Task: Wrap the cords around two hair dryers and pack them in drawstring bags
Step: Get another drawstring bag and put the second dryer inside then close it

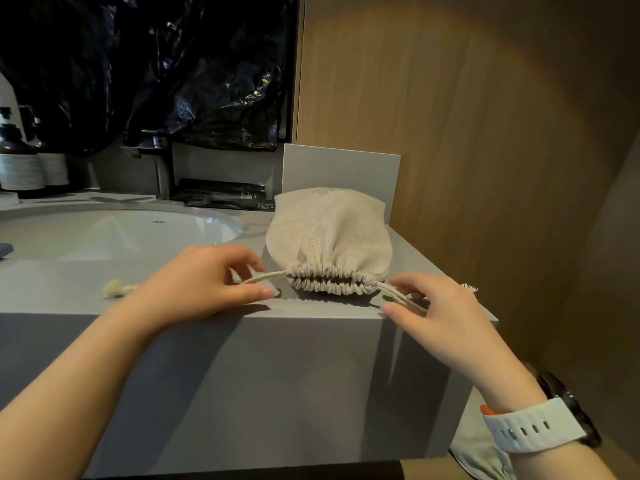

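A beige drawstring bag (329,237) lies bulging on the grey counter (214,375), its gathered mouth facing me and nearly drawn together. What is inside is hidden. My left hand (204,282) holds the left drawstring (263,277) between thumb and fingers; that cord's knotted end (114,289) lies on the counter further left. On the other side, my right hand (436,313) pinches the right drawstring (398,294) near the counter's front corner. No hair dryer shows.
A white sink basin (138,233) and a dark tap (159,164) sit at the left. Bottles (20,161) stand far left, dark sachets (225,197) behind the tap. A grey panel (343,168) rises behind the bag. A wooden wall (485,133) closes the right.
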The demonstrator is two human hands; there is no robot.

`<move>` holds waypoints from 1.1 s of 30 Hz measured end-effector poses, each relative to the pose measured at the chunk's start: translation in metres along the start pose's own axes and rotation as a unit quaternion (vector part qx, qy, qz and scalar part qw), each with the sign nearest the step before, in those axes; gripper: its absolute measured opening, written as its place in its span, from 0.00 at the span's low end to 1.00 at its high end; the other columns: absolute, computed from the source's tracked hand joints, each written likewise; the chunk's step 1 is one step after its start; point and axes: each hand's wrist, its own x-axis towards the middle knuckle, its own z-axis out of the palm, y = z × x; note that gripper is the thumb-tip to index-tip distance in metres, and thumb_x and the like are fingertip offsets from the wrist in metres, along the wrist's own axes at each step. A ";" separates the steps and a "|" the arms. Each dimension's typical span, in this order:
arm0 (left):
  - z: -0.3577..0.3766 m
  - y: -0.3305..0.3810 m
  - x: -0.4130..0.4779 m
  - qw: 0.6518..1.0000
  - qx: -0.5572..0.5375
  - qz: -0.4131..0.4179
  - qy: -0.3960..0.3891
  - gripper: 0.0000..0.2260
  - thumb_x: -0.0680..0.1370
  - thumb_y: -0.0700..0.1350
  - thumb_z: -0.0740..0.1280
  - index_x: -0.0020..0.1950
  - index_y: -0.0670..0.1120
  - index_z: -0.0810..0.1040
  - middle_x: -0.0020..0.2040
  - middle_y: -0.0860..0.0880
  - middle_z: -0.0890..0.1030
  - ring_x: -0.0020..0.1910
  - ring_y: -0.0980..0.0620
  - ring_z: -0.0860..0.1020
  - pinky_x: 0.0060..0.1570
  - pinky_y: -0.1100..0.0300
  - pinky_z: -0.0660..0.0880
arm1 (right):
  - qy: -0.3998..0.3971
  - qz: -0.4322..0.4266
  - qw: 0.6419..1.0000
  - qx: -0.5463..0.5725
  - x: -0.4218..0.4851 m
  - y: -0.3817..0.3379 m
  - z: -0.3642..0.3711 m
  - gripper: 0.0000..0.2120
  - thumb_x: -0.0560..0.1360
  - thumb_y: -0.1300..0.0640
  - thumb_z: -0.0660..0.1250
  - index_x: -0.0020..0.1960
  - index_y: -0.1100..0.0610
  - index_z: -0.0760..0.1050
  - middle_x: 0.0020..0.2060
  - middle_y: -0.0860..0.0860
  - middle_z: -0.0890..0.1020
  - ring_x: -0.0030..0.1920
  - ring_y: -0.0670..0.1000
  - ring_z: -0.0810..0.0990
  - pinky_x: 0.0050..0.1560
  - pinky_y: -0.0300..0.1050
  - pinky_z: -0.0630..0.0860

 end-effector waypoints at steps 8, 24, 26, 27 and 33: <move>0.026 0.016 0.009 0.996 -0.030 0.047 0.064 0.14 0.77 0.57 0.60 0.35 0.52 0.74 0.32 0.54 0.79 0.36 0.57 0.75 0.37 0.66 0.68 | 0.026 -0.043 0.998 0.026 0.008 -0.014 0.010 0.11 0.78 0.49 0.60 0.47 0.55 0.76 0.38 0.47 0.79 0.42 0.46 0.75 0.42 0.41 0.70; 0.015 -0.001 0.002 0.994 -0.008 0.110 0.028 0.13 0.73 0.61 0.63 0.33 0.55 0.71 0.35 0.61 0.78 0.35 0.61 0.75 0.34 0.69 0.69 | -0.014 -0.087 0.996 0.024 0.011 0.000 0.003 0.08 0.77 0.54 0.62 0.44 0.54 0.78 0.34 0.37 0.74 0.39 0.40 0.74 0.40 0.27 0.66; 0.013 -0.005 -0.001 0.992 -0.004 0.119 0.040 0.15 0.69 0.64 0.57 0.33 0.54 0.71 0.32 0.55 0.77 0.36 0.59 0.75 0.34 0.69 0.69 | 0.000 -0.101 0.995 0.007 0.012 0.003 0.004 0.09 0.77 0.55 0.62 0.45 0.57 0.79 0.35 0.42 0.76 0.38 0.42 0.72 0.41 0.28 0.66; 0.012 -0.008 -0.002 0.992 -0.004 0.117 0.047 0.16 0.69 0.65 0.57 0.33 0.54 0.71 0.32 0.54 0.77 0.36 0.59 0.75 0.34 0.68 0.69 | 0.006 -0.100 0.995 0.000 0.012 0.005 0.004 0.09 0.77 0.55 0.62 0.46 0.57 0.79 0.37 0.44 0.77 0.39 0.42 0.72 0.41 0.29 0.66; 0.000 -0.018 -0.006 0.995 -0.005 0.086 0.041 0.14 0.68 0.64 0.60 0.38 0.55 0.73 0.37 0.57 0.79 0.35 0.57 0.74 0.33 0.67 0.68 | 0.026 -0.067 0.997 0.007 0.012 0.009 0.004 0.08 0.77 0.55 0.62 0.49 0.56 0.79 0.39 0.43 0.75 0.40 0.39 0.72 0.41 0.27 0.66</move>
